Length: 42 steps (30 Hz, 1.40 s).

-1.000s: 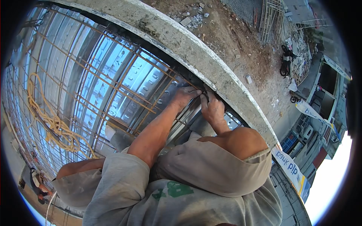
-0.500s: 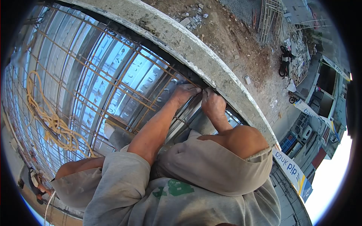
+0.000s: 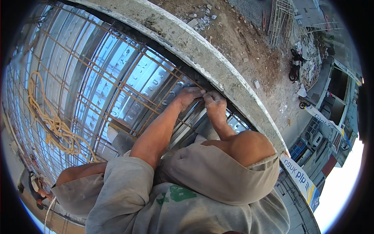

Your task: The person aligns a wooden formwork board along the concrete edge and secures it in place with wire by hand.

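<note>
My left hand (image 3: pixel 188 97) and my right hand (image 3: pixel 215 104) meet at the upper end of the rebar grid (image 3: pixel 122 84), beside the inner side of the concrete edge (image 3: pixel 218 62). Both sets of fingers are closed and nearly touch each other. What they pinch is too small and hidden to name. Ribbed metal decking (image 3: pixel 144 74) lies beneath the bars. My knees are bent on both sides of my forearms.
A yellowish rope (image 3: pixel 58 126) lies coiled on the bars at the left. At the lower left another person (image 3: pixel 37 189) is bent over. Beyond the concrete edge, far below, are dirt ground (image 3: pixel 241 50), a motorcycle (image 3: pixel 295 66) and a banner (image 3: pixel 298 175).
My right hand has shifted slightly left and down, closer to my left hand, and its fingers now show more. My left hand has barely moved.
</note>
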Tool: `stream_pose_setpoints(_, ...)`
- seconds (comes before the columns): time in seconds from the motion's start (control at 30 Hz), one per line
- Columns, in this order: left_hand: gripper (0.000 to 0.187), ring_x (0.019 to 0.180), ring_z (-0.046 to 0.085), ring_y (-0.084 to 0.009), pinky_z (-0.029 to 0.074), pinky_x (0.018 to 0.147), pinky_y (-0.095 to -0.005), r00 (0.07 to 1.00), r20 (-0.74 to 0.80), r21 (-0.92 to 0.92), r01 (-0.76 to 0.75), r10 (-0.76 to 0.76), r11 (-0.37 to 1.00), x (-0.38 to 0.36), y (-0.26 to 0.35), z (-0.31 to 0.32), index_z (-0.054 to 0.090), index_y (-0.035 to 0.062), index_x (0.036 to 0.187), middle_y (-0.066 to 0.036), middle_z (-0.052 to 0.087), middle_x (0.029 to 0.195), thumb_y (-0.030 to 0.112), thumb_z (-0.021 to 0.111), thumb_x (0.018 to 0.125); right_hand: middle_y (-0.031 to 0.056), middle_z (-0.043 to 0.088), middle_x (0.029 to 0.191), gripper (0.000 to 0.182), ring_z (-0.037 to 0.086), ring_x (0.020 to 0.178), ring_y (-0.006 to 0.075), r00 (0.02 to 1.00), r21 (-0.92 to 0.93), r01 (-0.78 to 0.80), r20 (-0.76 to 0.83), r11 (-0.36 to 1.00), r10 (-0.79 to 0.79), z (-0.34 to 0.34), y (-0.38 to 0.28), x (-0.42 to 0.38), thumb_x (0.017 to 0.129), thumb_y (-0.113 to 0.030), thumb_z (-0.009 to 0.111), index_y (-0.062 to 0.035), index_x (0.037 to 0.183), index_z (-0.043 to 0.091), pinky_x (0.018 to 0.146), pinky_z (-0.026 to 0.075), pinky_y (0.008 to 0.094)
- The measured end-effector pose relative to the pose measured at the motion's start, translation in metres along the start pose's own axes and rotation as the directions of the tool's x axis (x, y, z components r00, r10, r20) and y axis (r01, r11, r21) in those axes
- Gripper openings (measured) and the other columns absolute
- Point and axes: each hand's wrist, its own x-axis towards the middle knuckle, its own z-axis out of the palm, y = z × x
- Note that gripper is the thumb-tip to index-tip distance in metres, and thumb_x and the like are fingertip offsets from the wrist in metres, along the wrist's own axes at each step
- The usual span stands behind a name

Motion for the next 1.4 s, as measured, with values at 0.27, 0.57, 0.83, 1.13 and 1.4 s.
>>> stream_pose_setpoints(0.27,0.036,0.105,0.058,-0.0211,0.046,0.095,-0.0326,0.998,0.046,0.046,0.046,-0.048,0.998,-0.003,0.007,-0.005,0.060,-0.0035,0.113,-0.012,0.062,0.113,0.022,0.065,0.088,0.0162,0.064,0.083,0.021,0.063,0.070,0.0270,0.906,-0.258,0.405,0.242,0.877,-0.347,-0.022,0.006,-0.004,0.088,-0.017,0.054,0.0010,0.094,0.063,0.066,0.050,0.0361)
stream_pose_setpoints(0.57,0.037,0.107,0.057,-0.0203,0.045,0.096,-0.0335,0.993,0.107,0.164,0.036,-0.054,0.986,-0.005,0.014,-0.010,0.059,-0.0002,0.119,-0.010,0.061,0.116,0.017,0.064,0.086,0.0150,0.067,0.083,0.020,0.064,0.075,0.0344,0.948,-0.463,0.303,0.056,0.833,-0.314,-0.006,0.008,0.006,0.086,-0.024,0.058,-0.0061,0.088,0.067,0.069,0.052,0.0405)
stream_pose_setpoints(0.83,0.034,0.101,0.057,-0.0153,0.047,0.089,-0.0290,0.999,0.045,0.197,-0.008,-0.001,0.980,-0.007,0.011,-0.001,0.063,0.0009,0.113,-0.008,0.063,0.110,0.018,0.065,0.083,0.0162,0.065,0.071,0.032,0.063,0.066,0.0359,0.879,-0.813,0.282,0.007,0.509,-0.476,0.009,0.011,0.024,0.081,-0.035,0.059,-0.0055,0.074,0.068,0.065,0.051,0.0443)
stream_pose_setpoints(1.13,0.033,0.097,0.057,-0.0130,0.044,0.086,-0.0262,0.985,-0.135,0.248,-0.073,0.109,0.966,-0.009,-0.003,0.015,0.064,0.0006,0.111,-0.006,0.064,0.105,0.021,0.064,0.085,0.0181,0.066,0.083,0.021,0.064,0.079,0.0368,0.915,-0.591,0.353,0.057,0.725,-0.399,-0.010,0.005,0.006,0.083,-0.022,0.058,-0.0043,0.090,0.067,0.075,0.050,0.0445)
stream_pose_setpoints(1.4,0.032,0.099,0.056,-0.0135,0.041,0.091,-0.0264,0.987,-0.156,0.234,-0.009,0.046,0.972,-0.011,0.005,0.017,0.063,0.0010,0.113,-0.005,0.065,0.107,0.019,0.063,0.087,0.0157,0.066,0.095,0.030,0.062,0.092,0.0348,0.862,-0.313,0.507,0.190,0.803,-0.470,-0.017,0.010,0.021,0.082,-0.016,0.058,-0.0125,0.111,0.064,0.086,0.048,0.0428)
